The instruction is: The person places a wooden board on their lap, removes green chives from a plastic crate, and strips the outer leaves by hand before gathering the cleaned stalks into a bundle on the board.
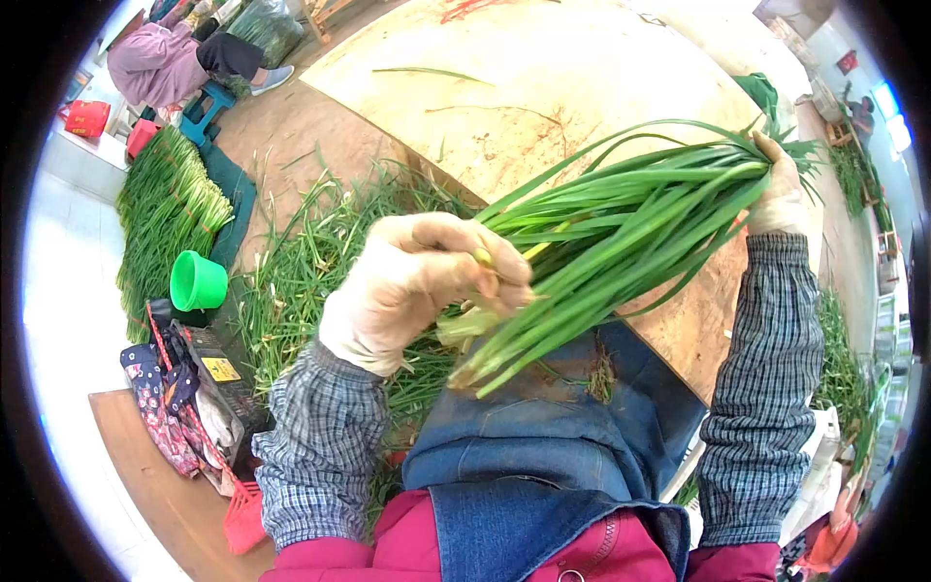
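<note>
Gripping hands: two, both ours, one on each side of one bunch.
Left hand: our left hand is drawn narrow, thumb and fingers pinching one yellow stalk; we cannot tell whether it also touches the bunch.
Right hand: our right hand is closed round the leafy end of the bunch.
Bunch: one green bunch, its leaves too many for us to count, slanting from our right hand over the bench edge, pale ends low above our lap.
Bench: one wooden bench ahead of us, with one green blade and one thin stem lying apart, and red strands at the far side.
Apron: one blue apron across our lap, one small root clump on it.
Sleeves: two checked sleeves, one on each of our arms.
Greens: one loose heap on the floor to our left, and one neater pile beyond it.
Tub: one green tub, between pile and heap.
Crate: one dark crate, one yellow label on it.
Stool: one blue stool near one seated co-worker.
</note>
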Motion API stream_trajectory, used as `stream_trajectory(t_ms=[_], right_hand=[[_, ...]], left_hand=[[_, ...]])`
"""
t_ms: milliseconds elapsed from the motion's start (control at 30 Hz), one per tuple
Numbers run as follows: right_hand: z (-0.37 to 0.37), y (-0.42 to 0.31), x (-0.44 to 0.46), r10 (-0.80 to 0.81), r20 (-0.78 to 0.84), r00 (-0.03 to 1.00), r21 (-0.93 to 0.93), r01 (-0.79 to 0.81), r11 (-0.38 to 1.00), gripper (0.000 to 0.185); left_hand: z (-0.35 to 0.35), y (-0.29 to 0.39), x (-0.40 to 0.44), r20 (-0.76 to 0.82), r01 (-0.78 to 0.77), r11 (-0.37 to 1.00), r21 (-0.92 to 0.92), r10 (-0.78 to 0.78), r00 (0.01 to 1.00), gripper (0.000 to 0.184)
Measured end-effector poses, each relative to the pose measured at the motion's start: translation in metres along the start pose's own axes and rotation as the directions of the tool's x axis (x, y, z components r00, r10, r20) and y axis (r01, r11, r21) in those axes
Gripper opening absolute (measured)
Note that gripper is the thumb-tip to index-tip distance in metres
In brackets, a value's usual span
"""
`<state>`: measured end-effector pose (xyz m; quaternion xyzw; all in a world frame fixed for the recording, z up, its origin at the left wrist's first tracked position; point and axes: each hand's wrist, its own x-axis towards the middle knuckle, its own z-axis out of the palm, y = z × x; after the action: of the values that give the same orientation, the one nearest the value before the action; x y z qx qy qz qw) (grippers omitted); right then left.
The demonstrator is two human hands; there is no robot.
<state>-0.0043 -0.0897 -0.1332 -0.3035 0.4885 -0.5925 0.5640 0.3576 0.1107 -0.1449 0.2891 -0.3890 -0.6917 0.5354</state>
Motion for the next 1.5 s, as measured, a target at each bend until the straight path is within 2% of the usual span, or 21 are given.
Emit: stream_trajectory(t_ms=[167,200,333,433,467,500,533,567,600,633,667,700,733,800,933,1033,1133,1233,1333,1433,1500], right_hand=[[0.033,-0.004,0.029,-0.027,-0.037,0.999,-0.009,0.027,1.0,0.024],[0.038,-0.004,0.035,-0.001,0.06,0.998,0.031,-0.001,1.0,0.023],[0.034,0.006,0.059,-0.095,-0.012,0.995,0.003,0.095,0.995,0.023],[0.027,0.013,0.061,-0.008,0.008,1.0,0.033,0.007,0.999,0.023],[0.028,0.015,0.058,-0.001,0.01,1.0,0.063,0.0,0.998,0.023],[0.027,0.017,0.056,0.005,0.01,1.0,0.091,-0.006,0.996,0.023],[0.022,0.018,0.057,-0.02,0.024,1.0,0.023,0.02,1.0,0.024],[0.016,0.02,0.066,-0.031,-0.003,1.0,0.032,0.031,0.999,0.026],[0.019,0.02,0.061,-0.038,-0.044,0.998,-0.005,0.038,0.999,0.026],[0.021,0.019,0.053,-0.05,-0.083,0.995,-0.045,0.047,0.998,0.027],[0.018,0.019,0.051,-0.055,-0.059,0.997,-0.065,0.051,0.997,0.027],[0.014,0.019,0.051,-0.055,-0.034,0.998,-0.09,0.052,0.995,0.027],[0.013,0.018,0.054,-0.055,0.002,0.998,-0.114,0.055,0.992,0.027],[0.005,0.02,0.071,-0.038,0.014,0.999,-0.055,0.038,0.998,0.026],[0.009,0.018,0.056,-0.037,-0.046,0.998,-0.093,0.033,0.995,0.025],[0.005,0.017,0.057,-0.06,-0.083,0.995,-0.149,0.047,0.988,0.027],[-0.001,0.02,0.063,-0.103,-0.083,0.991,-0.256,0.079,0.963,0.028],[0.007,0.02,0.056,-0.075,-0.128,0.989,-0.21,0.047,0.976,0.028],[0.01,0.021,0.052,-0.025,-0.137,0.99,-0.162,0.003,0.987,0.028],[0.012,0.02,0.049,-0.048,-0.123,0.991,-0.172,0.027,0.985,0.029],[0.01,0.02,0.053,-0.077,-0.115,0.99,-0.265,0.044,0.963,0.029]], left_hand=[[-0.015,0.038,-0.02,-0.074,-0.127,0.988,0.084,0.133,0.988,0.016],[-0.02,0.047,-0.029,-0.073,-0.149,0.979,0.138,0.16,0.984,0.019],[-0.057,0.074,-0.098,-0.286,-0.167,0.914,0.37,0.283,0.915,0.02],[-0.109,0.081,-0.168,-0.379,-0.183,0.95,0.255,0.272,0.884,0.02],[-0.122,0.075,-0.186,-0.426,-0.153,0.95,0.273,0.262,0.866,0.016],[-0.129,0.073,-0.193,-0.49,0.098,0.912,0.398,0.121,0.863,0.013],[-0.13,0.061,-0.198,-0.777,0.475,0.822,0.313,-0.066,0.626,0.016],[-0.149,0.041,-0.203,-0.847,0.801,0.436,0.41,-0.143,0.511,0.02],[-0.2,0.007,-0.23,-0.885,0.771,-0.451,0.45,-0.114,0.451,0.018],[-0.201,-0.017,-0.23,-0.864,0.626,-0.731,0.271,0.102,0.493,0.016],[-0.181,-0.016,-0.201,-0.787,0.711,-0.513,0.481,0.104,0.608,0.016],[-0.166,-0.015,-0.179,-0.239,0.195,-0.539,0.819,-0.012,0.971,0.017],[-0.115,-0.016,-0.138,-0.426,0.417,0.087,0.905,0.213,0.879,0.018],[-0.068,-0.024,-0.085,-0.182,0.099,0.237,0.966,0.361,0.914,0.021],[-0.023,-0.041,-0.004,0.057,-0.004,-0.127,0.992,0.42,0.906,0.029],[-0.026,-0.058,0.031,0.056,0.036,-0.187,0.982,0.469,0.882,0.027],[-0.038,-0.062,0.036,0.148,-0.144,-0.05,0.988,0.555,0.818,0.022],[-0.04,-0.061,0.034,0.02,-0.231,0.28,0.932,0.595,0.803,0.013],[-0.041,-0.06,0.037,0.161,-0.263,0.063,0.963,0.649,0.744,0.014],[-0.033,-0.053,0.034,0.263,-0.159,-0.22,0.962,0.601,0.755,0.018],[-0.03,-0.047,0.03,0.271,-0.128,-0.287,0.949,0.543,0.795,0.022]])
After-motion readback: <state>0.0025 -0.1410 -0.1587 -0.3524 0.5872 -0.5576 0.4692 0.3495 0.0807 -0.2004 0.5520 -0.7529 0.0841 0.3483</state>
